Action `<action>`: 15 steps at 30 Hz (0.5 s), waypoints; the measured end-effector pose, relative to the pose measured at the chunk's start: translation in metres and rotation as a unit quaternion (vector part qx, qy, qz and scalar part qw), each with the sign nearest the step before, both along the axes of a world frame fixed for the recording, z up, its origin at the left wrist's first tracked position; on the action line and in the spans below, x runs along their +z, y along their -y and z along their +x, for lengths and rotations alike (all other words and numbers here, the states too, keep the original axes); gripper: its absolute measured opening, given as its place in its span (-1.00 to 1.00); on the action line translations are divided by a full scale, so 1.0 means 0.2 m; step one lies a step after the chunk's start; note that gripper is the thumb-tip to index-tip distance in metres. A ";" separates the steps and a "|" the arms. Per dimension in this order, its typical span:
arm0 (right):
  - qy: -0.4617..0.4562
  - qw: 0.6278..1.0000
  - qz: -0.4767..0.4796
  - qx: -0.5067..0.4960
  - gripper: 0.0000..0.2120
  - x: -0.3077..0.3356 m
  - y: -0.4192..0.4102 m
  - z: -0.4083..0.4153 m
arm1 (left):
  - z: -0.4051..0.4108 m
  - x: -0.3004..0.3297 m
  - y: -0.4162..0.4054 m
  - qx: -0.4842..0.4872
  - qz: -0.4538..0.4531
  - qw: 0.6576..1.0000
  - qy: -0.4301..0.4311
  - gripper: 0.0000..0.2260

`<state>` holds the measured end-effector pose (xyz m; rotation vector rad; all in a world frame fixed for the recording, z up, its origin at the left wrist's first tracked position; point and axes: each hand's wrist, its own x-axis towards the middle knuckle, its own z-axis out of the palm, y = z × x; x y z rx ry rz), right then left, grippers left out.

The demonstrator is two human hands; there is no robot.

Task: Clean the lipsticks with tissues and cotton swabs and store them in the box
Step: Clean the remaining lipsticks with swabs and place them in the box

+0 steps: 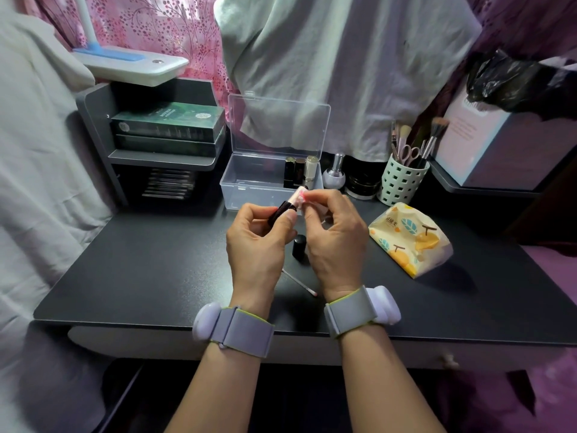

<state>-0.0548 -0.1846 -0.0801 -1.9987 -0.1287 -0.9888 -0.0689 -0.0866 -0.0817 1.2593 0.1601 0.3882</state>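
My left hand (pixel 257 242) grips an open lipstick (pixel 285 208) with a dark body and rose-gold collar, tilted up to the right. My right hand (pixel 335 242) pinches a pink-stained piece of tissue (pixel 302 196) against the lipstick's tip. The lipstick's black cap (pixel 299 246) stands on the desk between my hands. A used cotton swab (pixel 300 283) lies just below it. The clear plastic box (pixel 249 185) stands open behind my hands, with three lipsticks (pixel 300 171) upright in its right end.
A tissue pack (pixel 410 237) with a leaf print lies to the right. A brush holder (pixel 402 182), a nail polish bottle (pixel 334 173) and a black jar (pixel 362 185) stand at the back right. A grey shelf (pixel 162 160) with green boxes is at the back left.
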 end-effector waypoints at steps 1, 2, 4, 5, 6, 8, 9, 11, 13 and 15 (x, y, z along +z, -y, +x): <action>0.002 1.000 0.018 -0.004 -0.88 0.01 0.00 0.01 | 0.00 0.00 0.00 -0.006 -0.005 1.000 0.000 -0.86; 0.005 0.999 0.036 -0.006 -0.88 0.01 0.01 0.02 | 0.00 0.00 0.01 -0.013 -0.008 1.000 0.000 -0.87; 0.005 0.998 0.060 -0.004 -0.89 0.01 0.01 0.02 | -0.01 0.01 0.01 -0.023 -0.019 1.000 0.001 -0.89; 0.003 0.998 0.065 0.000 -0.90 0.01 0.00 0.01 | -0.01 0.01 0.02 -0.027 -0.028 0.999 0.000 -0.89; 0.002 0.998 0.065 0.005 -0.89 0.00 0.00 0.00 | -0.01 0.02 0.02 -0.031 -0.038 0.999 -0.001 -0.88; -0.001 0.998 0.054 0.018 -0.88 -0.01 -0.01 -0.02 | -0.01 0.02 0.02 -0.039 -0.056 0.998 -0.004 -0.87; -0.001 0.999 0.046 0.026 -0.87 -0.02 -0.01 -0.03 | 0.00 0.03 0.02 -0.044 -0.063 0.997 -0.006 -0.87; 0.003 0.999 0.030 0.033 -0.86 -0.02 0.00 -0.04 | 0.00 0.03 0.02 -0.056 -0.078 0.995 -0.016 -0.88; 0.009 0.999 0.021 0.033 -0.88 -0.01 0.00 -0.04 | 0.00 0.03 0.01 -0.074 -0.097 0.992 -0.031 -0.89; 0.014 0.999 0.022 0.026 -0.89 0.00 0.01 -0.02 | 0.00 0.04 0.02 -0.095 -0.119 0.987 -0.048 -0.89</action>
